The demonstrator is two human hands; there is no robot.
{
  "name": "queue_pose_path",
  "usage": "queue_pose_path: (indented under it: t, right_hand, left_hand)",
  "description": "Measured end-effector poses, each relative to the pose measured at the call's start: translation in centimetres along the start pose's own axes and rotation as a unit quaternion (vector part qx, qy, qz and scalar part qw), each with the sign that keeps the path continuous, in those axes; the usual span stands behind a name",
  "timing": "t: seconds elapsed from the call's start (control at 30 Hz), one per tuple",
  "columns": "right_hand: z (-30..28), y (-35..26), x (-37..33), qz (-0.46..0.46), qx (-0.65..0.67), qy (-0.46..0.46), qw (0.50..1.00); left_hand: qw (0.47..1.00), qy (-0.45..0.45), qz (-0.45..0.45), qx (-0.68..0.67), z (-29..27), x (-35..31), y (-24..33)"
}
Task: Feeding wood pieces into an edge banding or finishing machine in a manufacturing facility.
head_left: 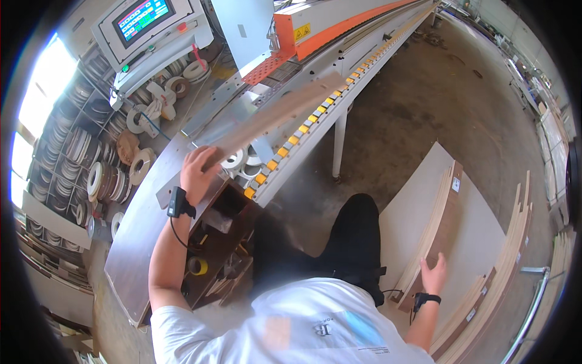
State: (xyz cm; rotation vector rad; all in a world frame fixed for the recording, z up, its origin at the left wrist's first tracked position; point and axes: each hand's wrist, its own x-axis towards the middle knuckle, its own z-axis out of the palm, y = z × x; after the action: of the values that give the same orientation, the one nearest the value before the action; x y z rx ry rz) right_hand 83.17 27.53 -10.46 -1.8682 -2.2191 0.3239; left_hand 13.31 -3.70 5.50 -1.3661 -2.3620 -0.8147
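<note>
My left hand [197,172] is closed over the near part of a long, narrow brown board [273,118], smeared by motion. This board slants away to the right, over the near end of a long machine with an orange guard [339,36]. My left thumb is hidden. To my right, my right hand [433,276] is held with thumb and fingers apart, holding nothing. It is beside a stack of narrow brown boards [438,218], with a small white label on the top one. A large pale sheet [473,212] lies under that stack.
Yellow and grey rollers [294,140] line the machine's edge. A control panel with a lit screen [143,20] stands at the far left, near racks of edging rolls [79,151]. Under the metal-topped table [139,242] are shelves with a yellow tape roll [197,266]. More board stacks [494,297] lie right.
</note>
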Motion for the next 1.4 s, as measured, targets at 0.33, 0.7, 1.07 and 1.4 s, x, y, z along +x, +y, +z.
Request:
queue_pose_path:
  t: [0.33,0.7,1.07,1.4]
  right_hand:
    - [1.5,-0.4,-5.2,0.151,0.072,-0.038,0.985]
    - [3.9,0.3,-5.7,0.165,0.089,-0.029,0.982]
    - [4.1,0.7,-5.5,0.184,0.125,-0.074,0.972]
    - [4.0,1.4,-6.5,0.183,0.119,-0.063,0.974]
  left_hand:
    - [0.989,-0.020,-0.051,0.135,1.2,0.3,-7.8]
    - [0.980,-0.001,-0.040,0.193,5.6,6.2,-6.1]
    - [0.971,0.031,-0.096,0.216,7.0,10.2,-7.1]
    - [0.975,0.029,-0.077,0.207,13.6,17.1,-5.4]
